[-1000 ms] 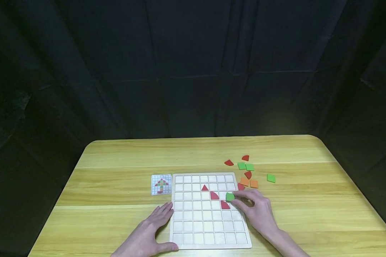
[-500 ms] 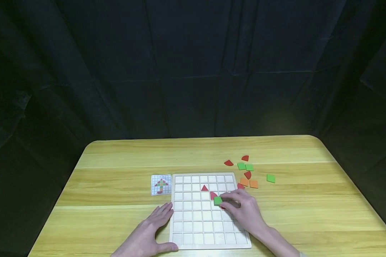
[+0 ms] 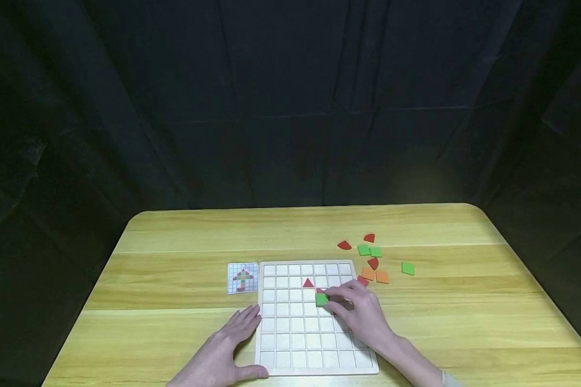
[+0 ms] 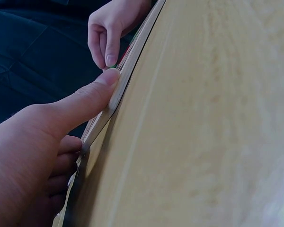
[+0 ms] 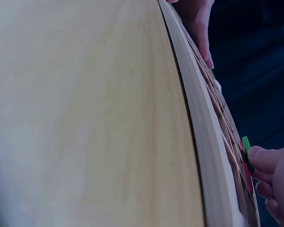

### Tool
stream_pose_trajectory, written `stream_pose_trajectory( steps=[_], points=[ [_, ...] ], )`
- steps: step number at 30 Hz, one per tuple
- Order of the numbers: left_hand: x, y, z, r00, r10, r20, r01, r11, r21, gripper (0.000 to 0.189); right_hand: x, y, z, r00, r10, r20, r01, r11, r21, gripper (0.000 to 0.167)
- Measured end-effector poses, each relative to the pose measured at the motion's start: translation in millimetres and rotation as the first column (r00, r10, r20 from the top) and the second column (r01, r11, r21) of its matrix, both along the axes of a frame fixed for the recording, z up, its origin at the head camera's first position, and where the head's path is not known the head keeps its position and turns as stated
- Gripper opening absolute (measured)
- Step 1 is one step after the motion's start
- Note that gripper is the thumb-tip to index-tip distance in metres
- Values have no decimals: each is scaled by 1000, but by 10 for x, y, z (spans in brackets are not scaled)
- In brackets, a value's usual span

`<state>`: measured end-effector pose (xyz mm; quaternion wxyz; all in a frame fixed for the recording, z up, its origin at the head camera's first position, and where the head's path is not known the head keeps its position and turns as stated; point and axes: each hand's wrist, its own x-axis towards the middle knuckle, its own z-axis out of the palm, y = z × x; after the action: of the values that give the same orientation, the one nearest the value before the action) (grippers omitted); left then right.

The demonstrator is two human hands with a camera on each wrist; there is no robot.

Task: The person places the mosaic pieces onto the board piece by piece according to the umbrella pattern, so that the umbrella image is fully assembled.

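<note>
A white gridded board (image 3: 297, 342) lies on the wooden table. My right hand (image 3: 363, 314) pinches a green square tile (image 3: 321, 300) between thumb and fingers over the board's right half. In the right wrist view the green tile (image 5: 246, 143) is tilted at the board's surface. A red triangle (image 3: 307, 282) sits in a cell above it; a red quarter-circle (image 3: 320, 291) is partly covered by the tile. Another red piece is mostly hidden by my right hand. My left hand (image 3: 225, 344) rests along the board's left edge, fingers extended, thumb at the front-left corner.
Left of the board lies a pattern card (image 3: 242, 278) with an arrow-like figure. Beyond its right corner are scattered red quarter-circles (image 3: 345, 245), green squares (image 3: 408, 269) and two orange squares (image 3: 382, 277). A dark curtain (image 3: 290, 107) hangs behind the table.
My right hand has carried the green square leftward from the board's right edge to beside the red quarter-circle, now partly covering it. The left hand and board have stayed put.
</note>
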<state>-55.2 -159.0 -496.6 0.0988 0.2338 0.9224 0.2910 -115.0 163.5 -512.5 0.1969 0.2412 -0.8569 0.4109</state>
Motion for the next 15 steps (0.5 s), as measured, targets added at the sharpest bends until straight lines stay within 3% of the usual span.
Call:
stream_pose_trajectory(
  steps=[6,15],
  points=[
    [-1,-1,1,1000,0,-7,0,1000,-3,102,-29,-57,22,999,17,-42,-16,999,30,27],
    [2,4,1,1000,-10,-8,10,1000,3,102,-53,-166,60,1000,-6,2,6,998,57,24]
  ],
)
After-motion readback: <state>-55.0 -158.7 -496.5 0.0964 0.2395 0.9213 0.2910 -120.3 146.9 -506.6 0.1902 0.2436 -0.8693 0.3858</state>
